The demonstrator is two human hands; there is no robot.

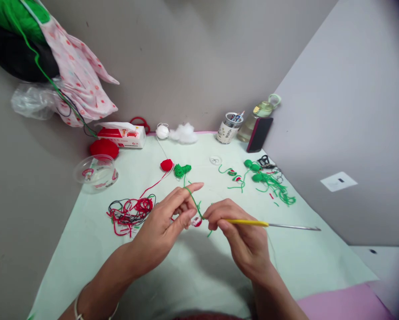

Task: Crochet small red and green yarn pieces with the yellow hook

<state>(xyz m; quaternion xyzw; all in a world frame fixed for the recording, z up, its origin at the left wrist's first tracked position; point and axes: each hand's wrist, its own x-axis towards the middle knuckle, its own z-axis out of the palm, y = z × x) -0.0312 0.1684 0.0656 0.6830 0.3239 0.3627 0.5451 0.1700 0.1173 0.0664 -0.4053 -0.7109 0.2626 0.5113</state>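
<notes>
My right hand [237, 231] is closed around a crochet hook with a yellow handle [249, 222]; the bare metal end points right. Between finger and thumb, my left hand [172, 215] pinches a small red and white crocheted piece [196, 221], partly covered by the fingers. Green yarn [195, 202] passes over my raised left index finger and down to the hook's near end, beside the piece. That yarn leads back to a small green skein [182, 170] on the table. The hook's working tip is hidden by my right fingers.
Tangled red and black yarn [130, 215] lies left of my hands, near a clear plastic tub [97, 173]. A red ball [167, 165] sits behind. Small crocheted pieces [234, 174], green yarn ends [279, 189], a pen can [229, 129] and a phone [259, 134] stand or lie to the right.
</notes>
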